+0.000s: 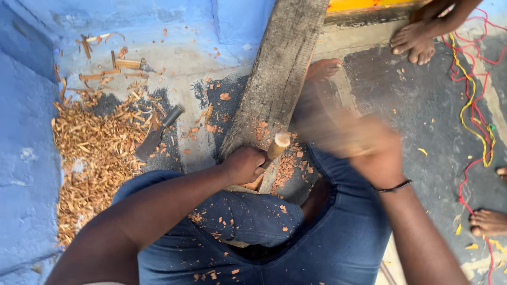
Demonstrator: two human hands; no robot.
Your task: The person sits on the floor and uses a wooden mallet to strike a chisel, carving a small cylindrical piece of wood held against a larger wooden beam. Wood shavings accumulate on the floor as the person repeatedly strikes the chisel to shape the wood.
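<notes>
My left hand point(244, 164) is closed around a chisel with a pale wooden handle point(278, 144), its top end sticking up, set against a weathered wooden plank point(280, 68) that slopes away from me. My right hand point(369, 150) is blurred by fast motion just right of the chisel handle; it grips something blurred that reaches up and left, and I cannot tell what it is. A dark band circles that wrist. Reddish wood chips lie around the plank's near end and on my blue jeans point(248, 216).
A heap of tan wood shavings point(90, 153) covers the floor at left by a blue wall. A metal blade tool point(156, 134) lies on the concrete beside it. Other people's bare feet point(414, 39) stand at top right and at the right edge point(488, 221). Red and yellow cords point(475, 100) trail along the right.
</notes>
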